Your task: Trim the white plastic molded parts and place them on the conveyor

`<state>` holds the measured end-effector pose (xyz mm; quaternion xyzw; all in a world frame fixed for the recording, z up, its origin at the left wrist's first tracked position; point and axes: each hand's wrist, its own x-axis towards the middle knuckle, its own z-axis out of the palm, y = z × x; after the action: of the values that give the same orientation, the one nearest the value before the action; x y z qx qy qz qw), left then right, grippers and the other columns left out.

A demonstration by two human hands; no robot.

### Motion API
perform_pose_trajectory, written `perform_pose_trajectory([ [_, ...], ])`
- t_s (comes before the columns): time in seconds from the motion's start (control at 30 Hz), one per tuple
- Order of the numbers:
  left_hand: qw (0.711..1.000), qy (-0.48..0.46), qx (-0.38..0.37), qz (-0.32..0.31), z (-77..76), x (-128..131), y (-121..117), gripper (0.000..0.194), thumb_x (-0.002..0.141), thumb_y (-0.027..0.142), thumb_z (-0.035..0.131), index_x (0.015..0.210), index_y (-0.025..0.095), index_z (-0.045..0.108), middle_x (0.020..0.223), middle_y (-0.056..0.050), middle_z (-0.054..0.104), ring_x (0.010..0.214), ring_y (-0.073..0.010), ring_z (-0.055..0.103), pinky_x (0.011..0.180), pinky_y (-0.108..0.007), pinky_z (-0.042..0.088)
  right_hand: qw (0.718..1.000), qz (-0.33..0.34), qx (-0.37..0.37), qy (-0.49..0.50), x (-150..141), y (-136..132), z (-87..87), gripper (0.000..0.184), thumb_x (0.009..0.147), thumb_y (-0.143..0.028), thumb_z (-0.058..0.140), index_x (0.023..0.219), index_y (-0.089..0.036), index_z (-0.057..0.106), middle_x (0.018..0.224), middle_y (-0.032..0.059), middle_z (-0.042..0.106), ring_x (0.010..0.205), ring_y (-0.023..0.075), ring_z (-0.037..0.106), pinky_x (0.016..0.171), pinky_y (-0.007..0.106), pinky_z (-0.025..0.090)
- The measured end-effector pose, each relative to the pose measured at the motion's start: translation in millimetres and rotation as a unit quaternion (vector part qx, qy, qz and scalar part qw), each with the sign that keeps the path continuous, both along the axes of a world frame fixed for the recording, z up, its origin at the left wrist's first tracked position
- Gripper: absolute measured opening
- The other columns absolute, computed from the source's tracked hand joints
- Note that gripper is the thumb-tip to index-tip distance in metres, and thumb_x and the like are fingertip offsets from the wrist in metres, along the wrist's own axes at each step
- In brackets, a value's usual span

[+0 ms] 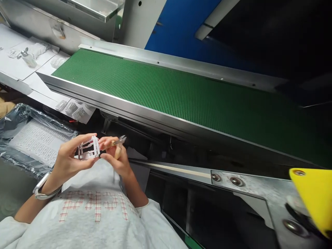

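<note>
On the near side of the green belt, the left hand pinches the thin white frame, which might bend if squeezed too hard, while the right hand encloses the pliers.

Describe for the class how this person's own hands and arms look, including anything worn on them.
The left hand and right hand wear no gloves. A pale wristband, perhaps a watch, circles the left wrist. Light grey sleeves stop well above the wrists, matching the shirt.
</note>
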<state>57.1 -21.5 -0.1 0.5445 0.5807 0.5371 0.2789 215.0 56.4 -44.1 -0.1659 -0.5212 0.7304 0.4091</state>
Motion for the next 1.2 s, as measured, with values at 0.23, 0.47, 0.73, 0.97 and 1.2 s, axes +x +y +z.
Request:
perform_pose_trajectory([
  [0.23,0.998,0.066,0.013,-0.021,5.0,3.1,-0.4,0.041,0.078,0.021,0.080,0.118,0.021,0.073,0.104,-0.007,0.078,0.083,-0.0170,0.073,0.073,-0.023,0.059,0.995,-0.075,0.063,0.022,6.0,-1.9,40.2,0.022,0.088,-0.025,0.077,0.100,-0.028,0.058,0.091,0.0001,0.072,0.087,0.0163,0.071,0.084,0.035,0.060],
  [0.47,0.996,0.082,0.017,-0.024,2.0,1.3,-0.9,0.041,0.080,0.022,0.079,0.120,0.020,0.071,0.105,-0.007,0.078,0.083,-0.0162,0.073,0.075,-0.023,0.060,0.991,-0.130,0.007,-0.028,-3.5,-7.8,42.1,0.031,0.083,-0.039,0.083,0.093,-0.026,0.056,0.082,-0.0023,0.071,0.077,0.0148,0.070,0.075,0.032,0.061],
  [0.73,0.997,0.079,0.017,-0.010,0.5,-1.6,-3.3,0.041,0.080,0.024,0.080,0.120,0.020,0.072,0.106,-0.006,0.078,0.085,-0.0164,0.073,0.079,-0.023,0.061,0.992,-0.118,0.022,-0.045,-3.3,-12.1,40.5,0.028,0.088,-0.042,0.077,0.090,-0.025,0.055,0.081,-0.0024,0.066,0.074,0.0133,0.064,0.069,0.029,0.054],
  [0.97,0.995,0.094,0.015,-0.012,6.3,-9.1,-2.2,0.040,0.077,0.026,0.082,0.117,0.021,0.074,0.103,-0.006,0.078,0.080,-0.0166,0.072,0.066,-0.023,0.059,0.994,-0.104,0.020,-0.013,-0.2,-11.0,37.5,0.029,0.087,-0.036,0.079,0.091,-0.026,0.052,0.079,-0.0036,0.066,0.072,0.0122,0.063,0.068,0.028,0.053],
  [1.2,0.993,0.111,0.016,-0.021,6.7,-10.0,-4.8,0.042,0.081,0.029,0.080,0.122,0.022,0.072,0.108,-0.006,0.078,0.085,-0.0176,0.073,0.069,-0.023,0.059,0.991,-0.113,0.061,-0.035,-5.1,-10.9,37.8,0.028,0.085,-0.036,0.081,0.095,-0.026,0.056,0.090,-0.0002,0.072,0.074,0.0135,0.068,0.073,0.031,0.059],
])
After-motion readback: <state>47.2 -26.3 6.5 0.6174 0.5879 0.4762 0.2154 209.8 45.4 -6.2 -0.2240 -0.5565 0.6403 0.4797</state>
